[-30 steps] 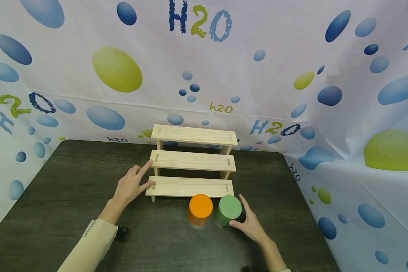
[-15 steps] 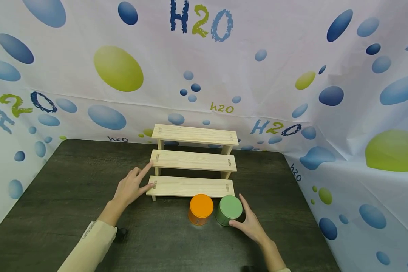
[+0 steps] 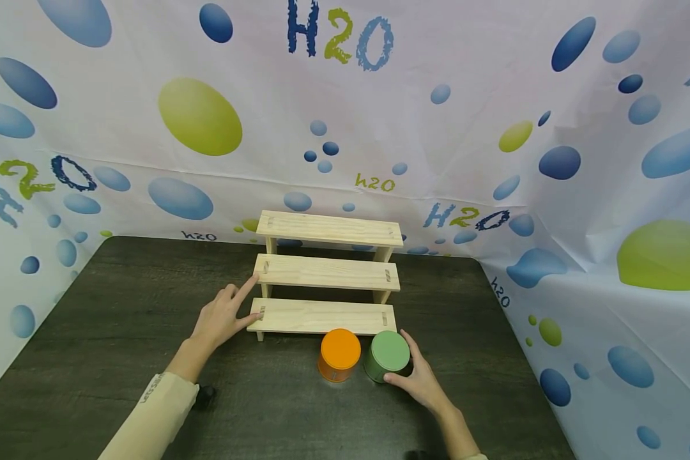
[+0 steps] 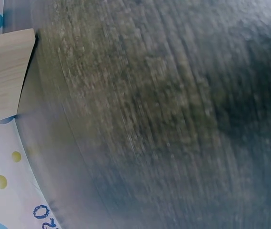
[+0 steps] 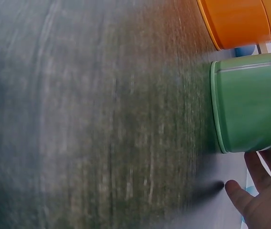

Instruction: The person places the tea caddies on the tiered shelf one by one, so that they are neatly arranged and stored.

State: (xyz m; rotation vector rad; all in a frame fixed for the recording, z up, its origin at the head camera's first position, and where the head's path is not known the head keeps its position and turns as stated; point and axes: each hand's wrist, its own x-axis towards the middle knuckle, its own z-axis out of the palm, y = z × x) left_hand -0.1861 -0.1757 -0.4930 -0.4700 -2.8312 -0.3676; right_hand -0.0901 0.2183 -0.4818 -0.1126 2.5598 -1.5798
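A wooden three-step shelf [image 3: 324, 271] stands at the back of the dark table. At its left end is my left hand [image 3: 217, 317], index finger against the middle board and thumb on the lowest board. In front of the shelf's right half stand two lidded round canisters, an orange one [image 3: 339, 355] and a green one [image 3: 387, 356] to its right. My right hand [image 3: 421, 377] is at the right side of the green canister, thumb and fingers spread. In the right wrist view, fingertips [image 5: 253, 160] meet or nearly meet its wall; the thumb stands apart from it.
A patterned white curtain [image 3: 379, 128] hangs behind and to the right of the dark table [image 3: 299, 421]. The shelf's back reaches close to the curtain. A small dark object [image 3: 205, 396] lies beside the left sleeve [image 3: 155, 415].
My right hand has shifted slightly left, bringing its fingers closer to the green canister. My left hand, the shelf and both canisters stay put.
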